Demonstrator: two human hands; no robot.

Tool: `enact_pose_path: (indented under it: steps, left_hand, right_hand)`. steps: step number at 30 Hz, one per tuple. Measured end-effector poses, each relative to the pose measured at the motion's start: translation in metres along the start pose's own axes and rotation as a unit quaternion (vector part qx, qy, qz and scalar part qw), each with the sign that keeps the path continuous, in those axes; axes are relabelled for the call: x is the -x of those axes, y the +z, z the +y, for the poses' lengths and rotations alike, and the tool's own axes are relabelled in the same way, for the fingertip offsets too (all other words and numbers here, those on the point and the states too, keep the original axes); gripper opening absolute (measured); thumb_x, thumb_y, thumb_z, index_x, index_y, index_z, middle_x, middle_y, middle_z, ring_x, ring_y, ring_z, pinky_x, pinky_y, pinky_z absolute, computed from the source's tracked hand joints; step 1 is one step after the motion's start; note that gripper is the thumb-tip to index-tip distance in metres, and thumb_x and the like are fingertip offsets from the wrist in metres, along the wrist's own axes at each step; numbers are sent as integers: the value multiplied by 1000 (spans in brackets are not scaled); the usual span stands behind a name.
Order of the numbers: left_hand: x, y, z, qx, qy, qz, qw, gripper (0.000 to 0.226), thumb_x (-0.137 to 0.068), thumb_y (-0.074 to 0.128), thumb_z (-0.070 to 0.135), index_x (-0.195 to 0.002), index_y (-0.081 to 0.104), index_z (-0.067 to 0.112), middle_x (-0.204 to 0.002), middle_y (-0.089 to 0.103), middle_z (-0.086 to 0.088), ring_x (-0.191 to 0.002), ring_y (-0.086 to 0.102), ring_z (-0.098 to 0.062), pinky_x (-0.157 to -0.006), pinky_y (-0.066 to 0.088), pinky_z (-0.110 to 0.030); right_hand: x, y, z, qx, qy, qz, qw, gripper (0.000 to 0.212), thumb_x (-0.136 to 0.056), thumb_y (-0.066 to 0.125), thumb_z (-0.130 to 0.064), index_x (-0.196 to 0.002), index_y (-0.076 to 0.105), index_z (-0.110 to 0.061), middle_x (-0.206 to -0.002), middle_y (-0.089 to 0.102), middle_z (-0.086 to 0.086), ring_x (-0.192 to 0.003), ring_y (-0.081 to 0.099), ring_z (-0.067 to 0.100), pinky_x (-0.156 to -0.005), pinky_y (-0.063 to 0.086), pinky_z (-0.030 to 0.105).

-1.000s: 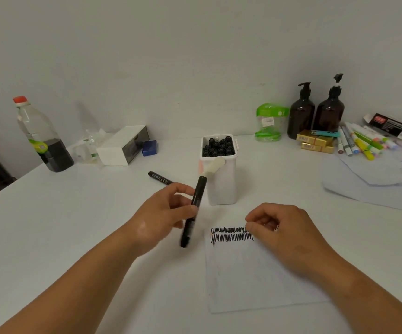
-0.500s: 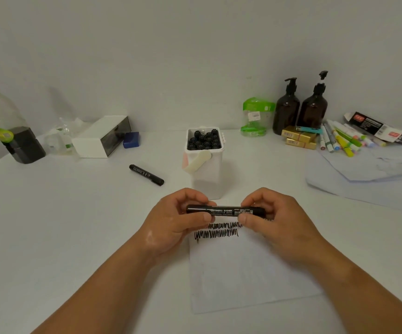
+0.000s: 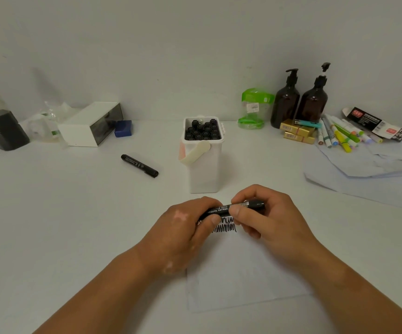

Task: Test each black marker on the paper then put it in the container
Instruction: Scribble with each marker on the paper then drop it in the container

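A black marker [image 3: 229,209] lies almost level between both hands, just above the sheet of paper [image 3: 245,268]. My left hand [image 3: 183,230] grips its left end and my right hand [image 3: 265,218] pinches its right part. Two rows of black scribble [image 3: 225,225] mark the paper's top edge, partly hidden by my fingers. The white container [image 3: 203,165], holding several black markers, stands right behind the paper. A second black marker [image 3: 139,165] lies loose on the table to the container's left.
Two brown pump bottles [image 3: 298,102], a green-lidded jar [image 3: 255,108], small gold boxes and several coloured pens [image 3: 339,136] crowd the back right, above loose paper sheets [image 3: 373,174]. At the back left are a white box [image 3: 90,124] and a dark bottle [image 3: 1,126].
A second ago my left hand alone held the marker upright; it then turned level and my right hand took its other end. Both hands now hold it closer together.
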State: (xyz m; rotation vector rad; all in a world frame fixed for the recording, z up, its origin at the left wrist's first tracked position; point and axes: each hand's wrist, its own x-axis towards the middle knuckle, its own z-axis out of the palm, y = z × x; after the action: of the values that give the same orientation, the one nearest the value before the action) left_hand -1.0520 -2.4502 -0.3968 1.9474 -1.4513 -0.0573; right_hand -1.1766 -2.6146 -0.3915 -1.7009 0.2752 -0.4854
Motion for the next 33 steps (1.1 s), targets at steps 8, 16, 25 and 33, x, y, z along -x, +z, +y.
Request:
enact_pose_path:
  steps: [8,16,25,33]
  left_hand:
    - [2,7,7,-1,-10,-16,1000,25,-104,43,34,-113,58,17,-91,65,6,-77,57,-11,-69,46,-25]
    - [2,11,11,11,-4,17,1000,39,-101,35,48,-99,60,18,-65,53,15,-55,48,-8,-54,38,-19]
    - [1,11,19,21,49,56,997,25,-103,45,40,-103,62,21,-70,56,33,-57,51,10,-56,32,-3]
    - [3,13,-2,-67,-63,30,995,72,-76,62,74,-137,45,41,-118,50,25,-101,47,15,-86,40,-11]
  right_hand:
    - [1,8,-1,-36,14,1,999,11,-78,76,-28,-86,72,-22,-58,58,3,-53,51,17,-47,42,27]
    - [3,9,-4,-55,17,-22,998,17,-79,77,-28,-86,68,-16,-67,69,12,-56,57,16,-49,47,26]
    - [7,7,-6,-43,5,-45,998,25,-73,77,-41,-86,67,-21,-64,62,8,-56,54,19,-54,48,30]
    - [-6,-14,-13,-134,13,158,978,10,-74,71,-20,-65,65,-23,-52,49,3,-47,42,18,-42,32,27]
